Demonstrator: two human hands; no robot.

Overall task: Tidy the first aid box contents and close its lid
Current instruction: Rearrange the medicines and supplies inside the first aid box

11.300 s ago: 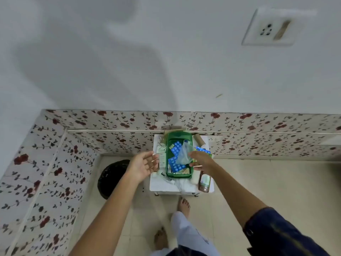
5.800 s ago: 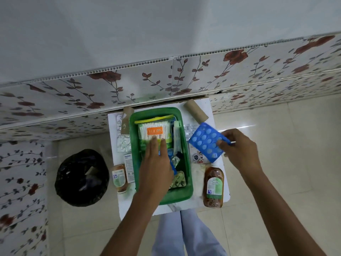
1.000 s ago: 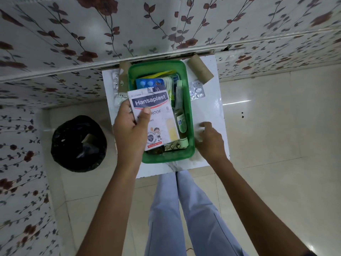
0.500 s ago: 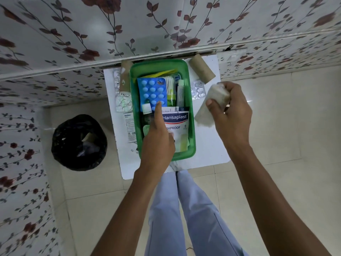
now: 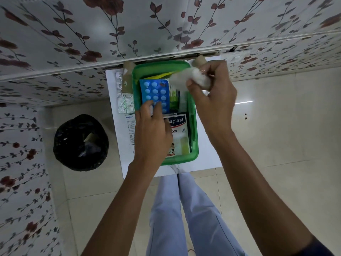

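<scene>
**Packing the gauze into the green box**

Nearest, the left hand (image 5: 154, 130) lies flat, fingers spread, pressing the white plaster packet (image 5: 178, 133) and the blue blister sheet of tablets (image 5: 154, 93) down inside the green plastic first aid box (image 5: 193, 126) on the small white table (image 5: 208, 154). Farther right, the right hand (image 5: 212, 100) pinches a white, soft roll, probably gauze (image 5: 193, 78), above the box's far end. Best to tuck it into the far right gap and keep everything below the rim. No lid is visible.

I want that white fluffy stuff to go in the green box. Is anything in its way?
Nothing hangs between them. The white cotton wad in the right hand hovers over the green plastic box's far right corner. Below it the box is already full: blue pill sheet, plaster packet, and the left hand.
</scene>
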